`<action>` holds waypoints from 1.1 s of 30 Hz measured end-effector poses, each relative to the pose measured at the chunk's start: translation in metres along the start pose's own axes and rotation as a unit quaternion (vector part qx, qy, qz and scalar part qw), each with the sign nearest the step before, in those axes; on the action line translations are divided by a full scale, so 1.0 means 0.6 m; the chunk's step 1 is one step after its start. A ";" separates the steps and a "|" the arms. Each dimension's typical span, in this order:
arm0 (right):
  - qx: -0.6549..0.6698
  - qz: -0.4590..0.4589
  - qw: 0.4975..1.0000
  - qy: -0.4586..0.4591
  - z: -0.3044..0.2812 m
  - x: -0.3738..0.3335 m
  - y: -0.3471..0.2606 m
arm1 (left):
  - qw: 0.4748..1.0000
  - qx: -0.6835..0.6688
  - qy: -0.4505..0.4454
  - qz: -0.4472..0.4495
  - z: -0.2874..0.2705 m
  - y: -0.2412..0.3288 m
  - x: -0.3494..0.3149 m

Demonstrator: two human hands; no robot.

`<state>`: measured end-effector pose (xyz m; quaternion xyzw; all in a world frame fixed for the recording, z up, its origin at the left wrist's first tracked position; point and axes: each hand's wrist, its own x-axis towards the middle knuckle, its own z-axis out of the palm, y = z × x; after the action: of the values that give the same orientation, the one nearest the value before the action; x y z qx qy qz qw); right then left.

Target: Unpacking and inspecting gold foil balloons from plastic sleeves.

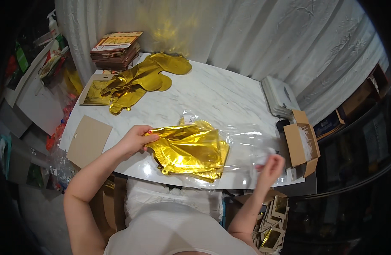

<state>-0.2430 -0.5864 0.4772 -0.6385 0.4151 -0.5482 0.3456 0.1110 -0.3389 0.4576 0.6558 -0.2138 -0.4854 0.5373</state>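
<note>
Currently held: a folded gold foil balloon (189, 151) is pinched at its left edge by the left hand (133, 140), low over the white table (221, 97).
Right hand (270, 168): closed on the open end of a clear plastic bag (246, 146) lying around the balloon.
Doing it well: the bag mouth is best kept taut while the foil is moved flat, so creases are avoided.
Count: one loose balloon pile (144, 80) farther back, two cardboard sheets (90, 140), one open carton (301, 142).
</note>
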 end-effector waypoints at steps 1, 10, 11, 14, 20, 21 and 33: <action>0.005 -0.015 1.000 0.024 -0.029 0.033 0.017 | 1.000 0.000 0.000 0.000 0.003 -0.005 0.000; -0.004 -0.237 0.894 0.380 -0.103 0.165 -0.105 | 1.000 0.014 0.010 0.008 0.028 -0.037 -0.001; 0.046 -0.262 0.881 0.392 -0.074 0.152 -0.139 | 0.998 0.048 0.020 0.026 0.032 -0.035 -0.009; 0.093 -0.345 0.857 0.372 0.009 0.088 -0.158 | 0.986 0.154 0.054 0.042 0.040 -0.007 -0.050; 0.030 -0.519 0.794 -0.314 0.169 -0.128 -0.171 | 0.844 0.381 0.234 0.295 0.053 0.014 -0.156; 0.076 -0.548 0.748 -0.367 0.194 -0.159 -0.171 | 0.855 0.270 0.190 0.400 0.059 0.010 -0.171; 0.159 -0.396 0.812 -0.397 0.151 -0.204 -0.143 | 0.523 -0.184 0.678 0.483 -0.109 -0.156 -0.378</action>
<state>-0.1475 -0.4407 0.4894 -0.8461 -0.1400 -0.3946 0.3298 0.0461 -0.0933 0.4612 0.4699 0.0254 0.4112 0.7807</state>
